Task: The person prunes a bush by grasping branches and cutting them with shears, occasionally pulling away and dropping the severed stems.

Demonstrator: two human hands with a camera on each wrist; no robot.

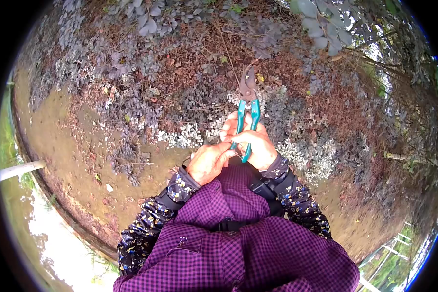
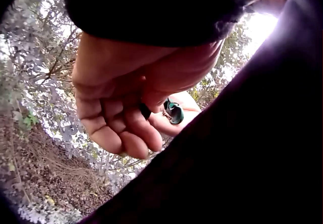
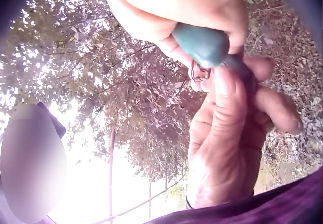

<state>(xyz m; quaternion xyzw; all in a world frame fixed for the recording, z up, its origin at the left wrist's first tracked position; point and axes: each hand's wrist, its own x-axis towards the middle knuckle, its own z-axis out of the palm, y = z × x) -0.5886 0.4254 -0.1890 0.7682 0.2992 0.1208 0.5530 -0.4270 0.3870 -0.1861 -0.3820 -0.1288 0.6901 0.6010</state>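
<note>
A pair of pruning shears (image 1: pixel 254 113) with teal handles and a dark, brownish blade points away from me in the head view. My right hand (image 1: pixel 261 148) holds it by the handles, thumb laid across them and fingers behind. From the left, my left hand (image 1: pixel 209 163) pinches the lower end of one handle between thumb and fingers. The right wrist view shows the rounded handle end (image 3: pixel 202 44) and a thin loop of wire (image 3: pixel 200 71) by the left thumb. In the left wrist view, the left hand (image 2: pixel 116 97) has its fingers bent beside the handle end (image 2: pixel 175 113).
Low shrubs (image 1: pixel 136 92) with greyish leaves and dry brown litter spread ahead. Bare soil (image 1: pixel 58 131) lies to the left, with a curved edging (image 1: pixel 39 180) beyond it. Branches (image 1: pixel 384 63) hang at the upper right, and a pale post (image 1: pixel 22 170) stands at far left.
</note>
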